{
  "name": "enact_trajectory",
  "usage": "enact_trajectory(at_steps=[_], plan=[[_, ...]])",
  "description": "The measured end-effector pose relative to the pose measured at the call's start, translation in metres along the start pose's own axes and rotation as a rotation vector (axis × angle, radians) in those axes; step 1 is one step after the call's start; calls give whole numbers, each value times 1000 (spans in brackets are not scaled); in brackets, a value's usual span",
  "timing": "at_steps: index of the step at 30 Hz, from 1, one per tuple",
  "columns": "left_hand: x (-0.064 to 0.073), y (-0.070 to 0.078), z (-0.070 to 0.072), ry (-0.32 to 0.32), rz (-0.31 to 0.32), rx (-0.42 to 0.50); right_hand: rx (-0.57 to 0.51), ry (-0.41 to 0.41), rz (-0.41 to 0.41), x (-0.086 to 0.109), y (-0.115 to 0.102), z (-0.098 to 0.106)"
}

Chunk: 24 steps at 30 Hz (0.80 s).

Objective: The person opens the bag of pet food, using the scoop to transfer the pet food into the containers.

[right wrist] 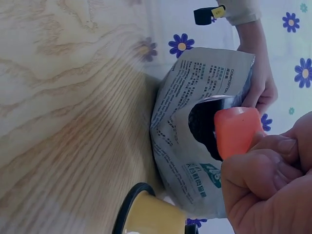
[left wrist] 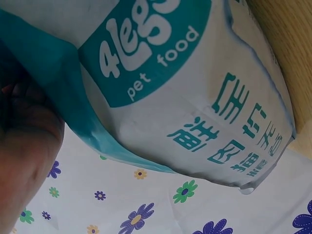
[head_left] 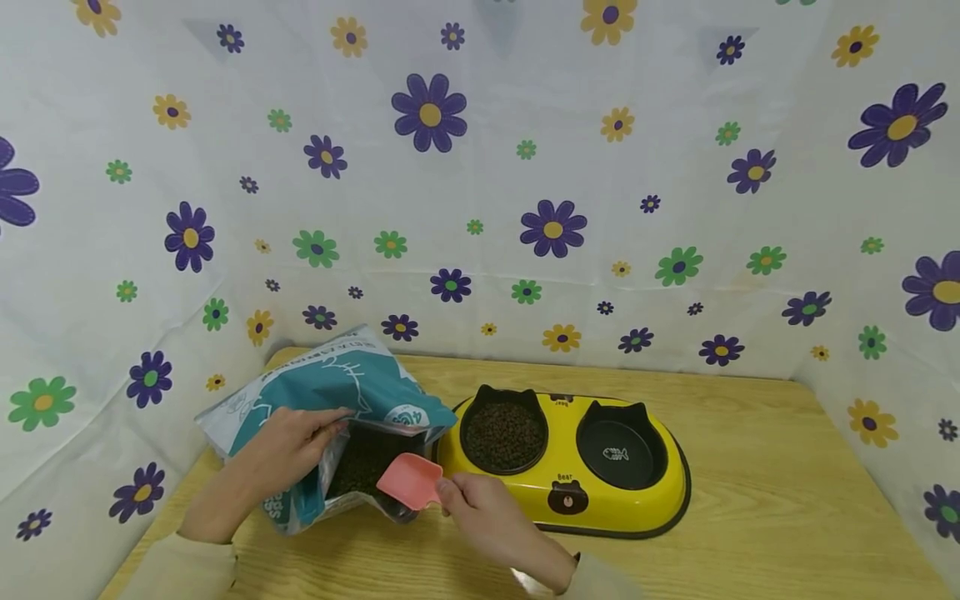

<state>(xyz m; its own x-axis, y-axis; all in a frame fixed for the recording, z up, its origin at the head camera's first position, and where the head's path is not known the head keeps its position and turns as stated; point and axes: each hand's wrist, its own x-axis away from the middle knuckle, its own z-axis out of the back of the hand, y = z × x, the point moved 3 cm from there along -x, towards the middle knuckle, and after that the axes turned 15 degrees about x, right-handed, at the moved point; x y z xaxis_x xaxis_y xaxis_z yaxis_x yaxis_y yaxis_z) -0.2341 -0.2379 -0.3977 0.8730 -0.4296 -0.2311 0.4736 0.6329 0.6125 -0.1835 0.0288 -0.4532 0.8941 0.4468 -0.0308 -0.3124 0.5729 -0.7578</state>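
Observation:
A teal and white pet food bag (head_left: 322,387) lies tilted on its side with its mouth facing the front, dark kibble (head_left: 358,465) showing inside. My left hand (head_left: 279,450) pinches the upper edge of that mouth and holds it wide. In the left wrist view, the hand sits at the teal edge of the bag, most of its fingers hidden. My right hand (head_left: 491,518) grips the handle of a pink scoop (head_left: 412,482), whose blade is at the opening of the bag. The right wrist view shows curled fingers (right wrist: 263,180) round the handle.
Right of the bag stands a yellow double feeder (head_left: 558,492) with a black rim. Its left bowl (head_left: 480,454) holds brown kibble; the right bowl (head_left: 633,467) shows a fish-bone print. A flowered curtain (head_left: 480,183) surrounds the wooden table (head_left: 757,500).

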Motion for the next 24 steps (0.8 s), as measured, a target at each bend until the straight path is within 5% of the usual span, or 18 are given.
enact_trajectory(at_steps=[7, 16, 24], plan=[[0, -3, -1, -2, 7, -11, 144, 20, 5, -14, -13, -11], [0, -2, -1, -3, 4, -10, 417, -48, 12, -27, -32, -17], [1, -2, -1, 12, -13, -5, 422, -60, 18, -41, -37, -23]])
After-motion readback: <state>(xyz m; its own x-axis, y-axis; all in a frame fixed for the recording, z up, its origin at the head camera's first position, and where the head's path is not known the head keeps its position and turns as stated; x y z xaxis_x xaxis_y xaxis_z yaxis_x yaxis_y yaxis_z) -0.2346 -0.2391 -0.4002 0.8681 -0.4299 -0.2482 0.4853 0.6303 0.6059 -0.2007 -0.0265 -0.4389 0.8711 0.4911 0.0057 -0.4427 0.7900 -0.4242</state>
